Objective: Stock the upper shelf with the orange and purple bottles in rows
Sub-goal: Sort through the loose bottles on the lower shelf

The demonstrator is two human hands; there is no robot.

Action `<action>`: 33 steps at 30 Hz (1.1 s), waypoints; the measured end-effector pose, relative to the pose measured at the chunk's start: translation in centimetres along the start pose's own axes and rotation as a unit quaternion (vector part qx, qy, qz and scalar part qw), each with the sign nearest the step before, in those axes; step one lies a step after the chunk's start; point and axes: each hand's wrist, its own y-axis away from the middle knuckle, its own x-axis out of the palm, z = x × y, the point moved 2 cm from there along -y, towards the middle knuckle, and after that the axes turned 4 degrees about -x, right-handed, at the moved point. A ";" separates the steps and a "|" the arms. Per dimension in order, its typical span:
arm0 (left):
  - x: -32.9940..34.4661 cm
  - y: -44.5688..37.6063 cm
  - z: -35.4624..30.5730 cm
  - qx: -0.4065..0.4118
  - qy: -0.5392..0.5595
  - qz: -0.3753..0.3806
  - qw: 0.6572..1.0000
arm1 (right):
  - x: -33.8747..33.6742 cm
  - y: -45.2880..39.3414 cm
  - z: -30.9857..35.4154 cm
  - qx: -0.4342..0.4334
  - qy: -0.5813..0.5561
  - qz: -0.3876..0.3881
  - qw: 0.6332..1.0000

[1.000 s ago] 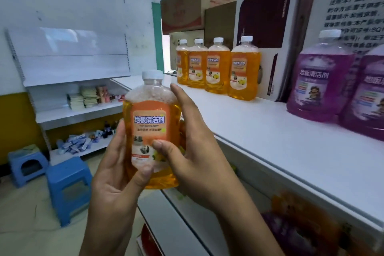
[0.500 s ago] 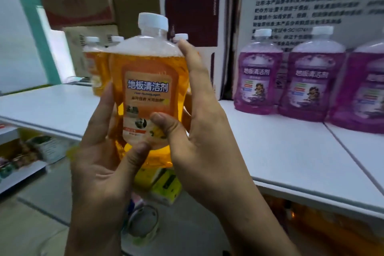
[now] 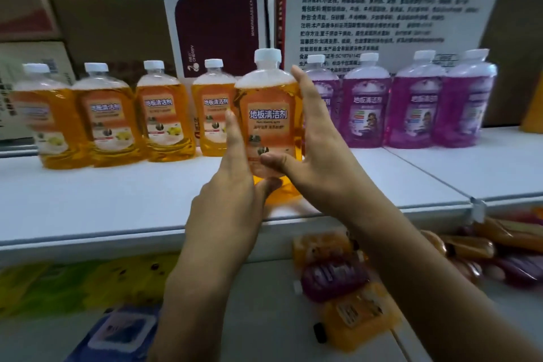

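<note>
Step in hand: placing one more orange bottle (image 3: 269,126) on the upper shelf (image 3: 117,200), judged mid-placement.
Position: upright, label forward, near the shelf's front edge, ahead of the back row; whether its base rests on the shelf cannot be told.
Left hand (image 3: 232,185): clasps the bottle's left side, thumb under its lower front.
Right hand (image 3: 317,150): clasps the right side, fingers up to the shoulder, thumb across the label.
Back row, orange (image 3: 164,114): four bottles, white caps, amber liquid nearly to the shoulder.
Back row, purple (image 3: 417,109): four bottles, similarly full.
Next move, judged: set it down square with the row behind, label forward, then let go.
Lower shelf (image 3: 264,303): loose orange and purple bottles lying flat.
</note>
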 end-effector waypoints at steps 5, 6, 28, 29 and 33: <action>0.7 -1.0 1.2 0.061 -0.085 0.017 0.994 | -0.5 -0.9 -0.9 0.037 0.138 0.002 0.990; 0.7 -1.6 1.3 0.068 -0.112 0.024 0.991 | -0.4 -1.2 -1.0 0.042 0.169 -0.004 0.985; 0.7 -3.0 1.9 0.005 -0.177 0.196 0.964 | 2.3 -7.7 -1.8 0.023 0.521 0.073 0.850; 0.7 -3.0 1.8 0.004 -0.178 0.198 0.964 | 2.6 -8.1 -2.3 0.021 0.538 0.071 0.840; 0.4 -2.9 1.8 0.005 -0.181 0.204 0.962 | 3.2 -9.6 -3.9 0.022 0.563 0.073 0.823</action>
